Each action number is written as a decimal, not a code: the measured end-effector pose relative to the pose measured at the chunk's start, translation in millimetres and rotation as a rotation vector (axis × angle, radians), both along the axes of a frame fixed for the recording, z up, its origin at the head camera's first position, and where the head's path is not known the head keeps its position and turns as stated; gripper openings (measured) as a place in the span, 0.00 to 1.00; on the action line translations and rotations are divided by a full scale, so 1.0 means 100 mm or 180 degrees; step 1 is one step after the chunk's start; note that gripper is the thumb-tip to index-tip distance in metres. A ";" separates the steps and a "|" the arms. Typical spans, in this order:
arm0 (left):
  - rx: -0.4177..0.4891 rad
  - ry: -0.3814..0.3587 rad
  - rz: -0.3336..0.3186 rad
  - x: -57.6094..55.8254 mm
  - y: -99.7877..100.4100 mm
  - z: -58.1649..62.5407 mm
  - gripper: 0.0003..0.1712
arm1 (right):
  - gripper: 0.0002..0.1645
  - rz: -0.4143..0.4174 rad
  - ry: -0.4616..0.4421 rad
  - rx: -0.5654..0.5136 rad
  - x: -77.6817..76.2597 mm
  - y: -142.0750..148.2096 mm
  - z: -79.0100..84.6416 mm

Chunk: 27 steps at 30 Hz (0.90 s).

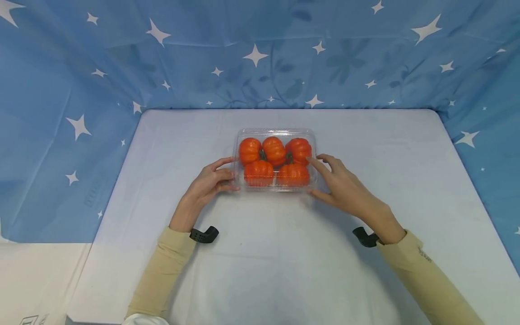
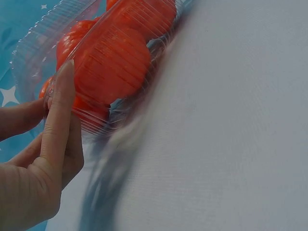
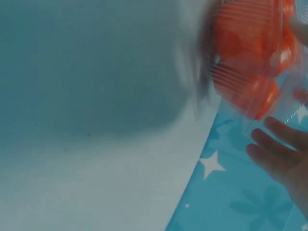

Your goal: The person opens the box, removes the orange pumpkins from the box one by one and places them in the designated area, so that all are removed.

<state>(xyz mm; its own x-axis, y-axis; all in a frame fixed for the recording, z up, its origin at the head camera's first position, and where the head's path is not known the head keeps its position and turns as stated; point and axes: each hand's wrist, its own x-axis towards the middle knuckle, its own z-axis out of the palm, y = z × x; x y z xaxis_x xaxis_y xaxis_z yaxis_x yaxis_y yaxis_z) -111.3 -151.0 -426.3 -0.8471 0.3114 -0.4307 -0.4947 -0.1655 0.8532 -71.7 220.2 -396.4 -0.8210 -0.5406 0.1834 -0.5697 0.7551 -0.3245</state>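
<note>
A clear plastic container (image 1: 276, 188) with its lid down sits near the middle of the white table. Inside lie several ribbed orange-red tomatoes (image 1: 259, 173), with bits of green stem between them. My left hand (image 1: 207, 183) holds the container's left end. In the left wrist view its thumb (image 2: 58, 115) lies along the ribbed side wall, with the other fingers behind. At the opposite end is my right hand (image 1: 345, 187), its fingers spread around the right edge. The right wrist view shows several fingers (image 3: 274, 154) fairly straight and apart from the plastic.
A white cloth covers the table (image 1: 264, 271). Blue fabric with white stars (image 1: 256, 56) hangs behind it and along both sides. Each wrist carries a black band (image 1: 204, 235). A pale surface with printed marks (image 1: 36, 280) is at the lower left.
</note>
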 end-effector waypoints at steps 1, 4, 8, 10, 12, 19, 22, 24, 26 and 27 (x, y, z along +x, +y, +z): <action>0.0008 -0.0006 0.0006 0.00 0.00 0.00 0.31 | 0.52 0.0008 -0.0114 -0.0079 0.00 0.02 -0.01; 0.0043 -0.0015 -0.0013 0.01 -0.02 0.00 0.32 | 0.56 0.0040 -0.0368 -0.0316 -0.03 0.07 -0.04; 0.0088 -0.0019 -0.0037 0.02 -0.04 0.01 0.33 | 0.60 0.0102 -0.0478 -0.0567 -0.10 0.13 -0.04; 0.0078 -0.0034 -0.0030 0.03 -0.04 0.01 0.32 | 0.59 0.0139 -0.0488 -0.0693 -0.15 0.14 -0.04; 0.0072 -0.0046 -0.0025 0.03 -0.05 0.01 0.32 | 0.58 0.0157 -0.0495 -0.0830 -0.20 0.15 -0.03; 0.0113 -0.0050 -0.0061 0.04 -0.06 0.02 0.32 | 0.48 0.0130 -0.0544 -0.1305 -0.46 0.14 0.05; 0.0126 -0.0051 -0.0066 0.04 -0.07 0.02 0.32 | 0.46 0.0138 -0.0591 -0.1483 -0.59 0.12 0.07; 0.0114 -0.0052 -0.0066 0.04 -0.07 0.02 0.32 | 0.45 0.0120 -0.0639 -0.1630 -0.67 0.11 0.09; 0.0107 -0.0045 -0.0073 0.05 -0.07 0.02 0.32 | 0.43 0.0046 -0.0716 -0.1757 -0.75 0.10 0.11; 0.0099 -0.0039 -0.0077 0.05 -0.07 0.02 0.32 | 0.43 0.0024 -0.0762 -0.1824 -0.79 0.09 0.11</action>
<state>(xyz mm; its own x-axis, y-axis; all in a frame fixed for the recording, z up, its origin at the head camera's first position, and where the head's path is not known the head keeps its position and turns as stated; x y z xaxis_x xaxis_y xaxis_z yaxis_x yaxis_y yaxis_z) -106.3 -157.8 -424.3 -0.8339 0.3450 -0.4307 -0.5091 -0.1796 0.8418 -150.4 229.3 -385.2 -0.8719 -0.4166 0.2573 -0.4354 0.4192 -0.7966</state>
